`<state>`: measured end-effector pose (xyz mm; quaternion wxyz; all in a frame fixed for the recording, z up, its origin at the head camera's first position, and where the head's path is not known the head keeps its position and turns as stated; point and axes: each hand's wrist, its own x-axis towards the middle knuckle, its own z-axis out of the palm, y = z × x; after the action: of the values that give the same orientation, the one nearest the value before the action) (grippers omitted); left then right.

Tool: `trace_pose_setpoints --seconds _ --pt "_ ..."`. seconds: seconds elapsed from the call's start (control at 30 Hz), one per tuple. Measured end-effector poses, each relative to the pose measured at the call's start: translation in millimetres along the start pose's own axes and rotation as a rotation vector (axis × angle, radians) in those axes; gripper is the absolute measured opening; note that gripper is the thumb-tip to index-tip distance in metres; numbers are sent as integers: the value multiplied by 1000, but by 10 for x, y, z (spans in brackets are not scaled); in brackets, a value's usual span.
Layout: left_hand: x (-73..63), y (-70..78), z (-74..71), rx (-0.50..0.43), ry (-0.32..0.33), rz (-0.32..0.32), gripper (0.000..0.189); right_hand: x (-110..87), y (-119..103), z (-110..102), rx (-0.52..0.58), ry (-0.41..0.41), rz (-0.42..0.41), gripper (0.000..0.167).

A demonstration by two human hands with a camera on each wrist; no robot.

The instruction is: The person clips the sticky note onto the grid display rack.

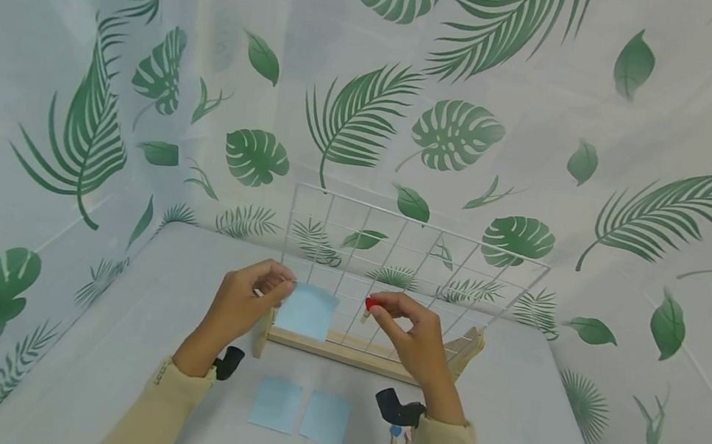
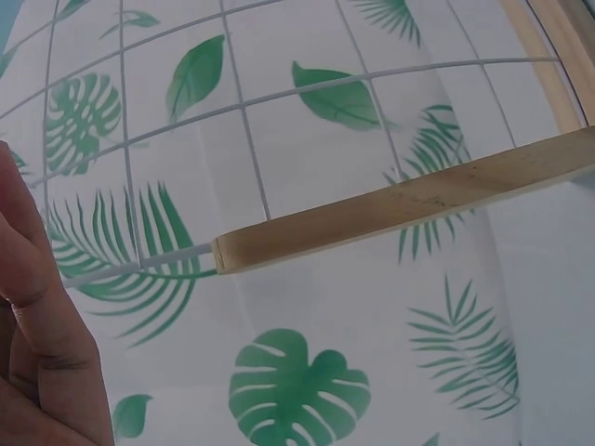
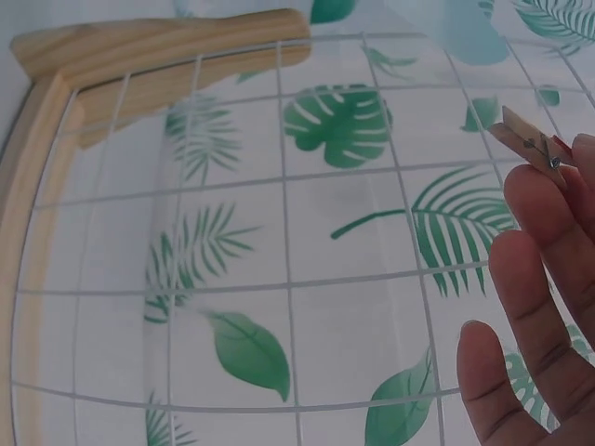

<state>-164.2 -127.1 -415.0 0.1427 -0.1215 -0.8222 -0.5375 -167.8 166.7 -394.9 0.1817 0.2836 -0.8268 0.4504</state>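
My left hand [image 1: 248, 296] pinches the upper left corner of a light blue square of paper [image 1: 308, 311], which hangs against the lower left of a white wire grid rack [image 1: 340, 354] with a wooden base. In the left wrist view, only part of that hand's fingers [image 2: 46, 344] shows at the left edge. To the right of the paper, my right hand [image 1: 415, 335] holds a small wooden clothespin [image 3: 525, 139] with a red ornament [image 1: 370, 303] between thumb and forefinger, in front of the grid. The clothespin's wooden tips point away from the fingers.
Two more light blue paper squares [image 1: 276, 405] lie side by side on the white table before the rack. By the right sleeve lie a clothespin with a blue ornament [image 1: 395, 438] and a pinkish one [image 1: 407, 443]. Leaf-printed sheeting [image 1: 377, 47] stands behind the table.
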Motion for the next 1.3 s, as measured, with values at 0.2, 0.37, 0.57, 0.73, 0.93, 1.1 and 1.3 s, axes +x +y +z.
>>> trace_pose_setpoints --seconds 0.2,0.37,0.57,0.73,0.93,1.1,1.3 --pt "24 18 0 -1 4 21 12 49 -10 -11 -8 -16 -18 16" --pt "58 -7 21 -4 4 24 11 85 -34 -21 -13 -28 -22 16" --pt "113 -11 38 -3 5 24 12 124 -56 -44 -16 -32 -16 17" --pt "174 -2 44 -10 9 41 12 172 -71 -58 -23 -40 -17 18" --pt "223 7 78 -48 7 55 14 201 -85 -67 -39 -48 -16 18" --pt "256 -7 116 -72 6 58 13 209 -86 -49 -33 -55 -31 16" --pt "291 30 135 -70 3 61 13 225 -93 -34 -41 -63 -33 14"
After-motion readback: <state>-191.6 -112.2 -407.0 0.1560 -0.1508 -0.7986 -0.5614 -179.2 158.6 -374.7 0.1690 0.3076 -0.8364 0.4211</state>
